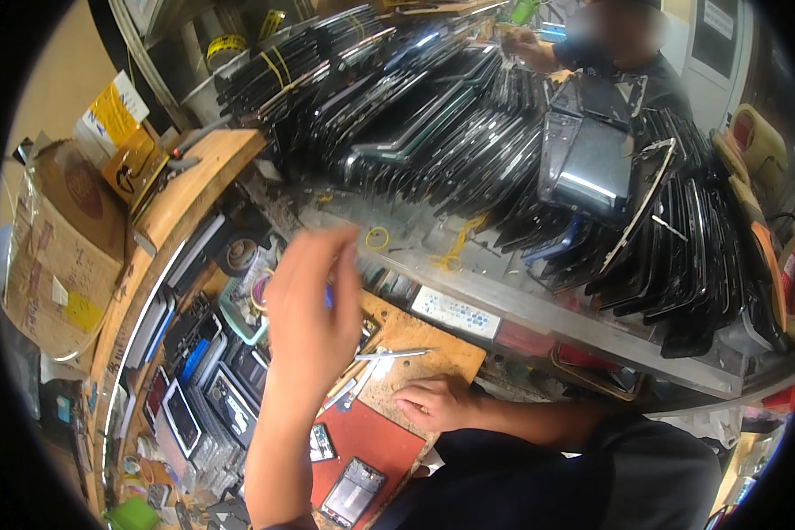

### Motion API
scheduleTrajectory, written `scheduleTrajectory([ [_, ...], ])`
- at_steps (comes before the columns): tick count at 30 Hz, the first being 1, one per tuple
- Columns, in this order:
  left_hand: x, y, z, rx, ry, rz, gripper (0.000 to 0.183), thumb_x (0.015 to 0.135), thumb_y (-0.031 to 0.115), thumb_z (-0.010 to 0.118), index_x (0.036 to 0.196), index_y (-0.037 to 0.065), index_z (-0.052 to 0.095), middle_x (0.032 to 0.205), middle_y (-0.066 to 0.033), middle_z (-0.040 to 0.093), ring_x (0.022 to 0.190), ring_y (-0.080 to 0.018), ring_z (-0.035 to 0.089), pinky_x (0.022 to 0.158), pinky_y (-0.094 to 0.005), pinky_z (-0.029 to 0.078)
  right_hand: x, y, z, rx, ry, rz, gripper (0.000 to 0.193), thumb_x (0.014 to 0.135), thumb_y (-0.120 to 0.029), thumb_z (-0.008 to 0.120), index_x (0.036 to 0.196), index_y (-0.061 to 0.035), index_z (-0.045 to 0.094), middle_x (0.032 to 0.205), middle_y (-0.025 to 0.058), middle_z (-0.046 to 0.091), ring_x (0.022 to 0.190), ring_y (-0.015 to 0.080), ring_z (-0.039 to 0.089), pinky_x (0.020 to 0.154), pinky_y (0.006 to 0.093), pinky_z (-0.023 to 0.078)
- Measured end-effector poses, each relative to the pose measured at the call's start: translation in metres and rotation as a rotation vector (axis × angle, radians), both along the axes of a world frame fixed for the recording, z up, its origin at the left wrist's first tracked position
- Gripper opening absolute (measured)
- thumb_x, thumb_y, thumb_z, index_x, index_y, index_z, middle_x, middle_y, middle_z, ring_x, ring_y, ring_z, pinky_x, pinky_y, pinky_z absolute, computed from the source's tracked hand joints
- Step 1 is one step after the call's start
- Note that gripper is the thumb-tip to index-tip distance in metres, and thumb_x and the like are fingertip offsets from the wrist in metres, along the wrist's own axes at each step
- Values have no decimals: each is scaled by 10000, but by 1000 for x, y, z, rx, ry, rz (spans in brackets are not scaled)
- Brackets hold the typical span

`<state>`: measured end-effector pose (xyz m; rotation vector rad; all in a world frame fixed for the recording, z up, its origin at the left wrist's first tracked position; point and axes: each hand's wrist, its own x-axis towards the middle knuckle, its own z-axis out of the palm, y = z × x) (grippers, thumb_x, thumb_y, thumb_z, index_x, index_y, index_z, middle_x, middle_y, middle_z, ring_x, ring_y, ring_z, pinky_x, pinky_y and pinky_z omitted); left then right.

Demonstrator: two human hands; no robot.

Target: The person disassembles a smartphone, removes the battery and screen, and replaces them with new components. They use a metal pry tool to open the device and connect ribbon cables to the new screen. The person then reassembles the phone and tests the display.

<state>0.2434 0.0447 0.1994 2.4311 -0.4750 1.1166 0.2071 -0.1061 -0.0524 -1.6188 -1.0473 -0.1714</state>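
Observation:
My left hand (314, 300) is raised above the wooden workboard (450, 340), its fingers smeared by motion; a bit of blue shows beside its palm, and I cannot make out whether it is held. On the board's edge rests my right hand (435, 404), fingers curled in with nothing visible in them. Between the hands lie metal tweezers (396, 355) and other slim tools. An opened phone body (353, 492) sits on a red mat (389, 450), with a smaller phone part (322, 443) just above it.
Stacked dark phone screens and frames (450, 141) fill the glass counter (539, 287) ahead. Several phones and frames (182, 420) crowd the left, near a pale green basket (243, 309). A cardboard box (62, 252) stands far left. Across the counter is another person (623, 79).

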Motion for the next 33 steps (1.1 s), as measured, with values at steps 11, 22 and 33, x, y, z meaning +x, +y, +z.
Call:
scheduleTrajectory([
  [11,108,-30,57,101,70,160,335,962,192,813,1215,5,697,969,-171,747,902,-281,718,783,-413,584,3,-5,-3,41,16,65,112,970,-60,729,1077,-26,737,893,107,725,753,284,729,644,379,566],
  [22,106,-33,67,549,-53,139,202,864,33,740,1050,108,765,1098,-55,667,1067,-299,667,812,-435,581,5,-6,-6,24,7,121,125,955,-71,738,1076,-36,736,927,112,743,797,307,753,665,405,588],
  [33,123,-30,70,489,-130,269,132,967,193,767,1006,68,754,1043,-99,672,941,-327,692,774,-443,569,5,-4,-4,114,22,110,101,965,-123,726,1031,-46,720,857,116,709,705,353,720,595,453,563],
])
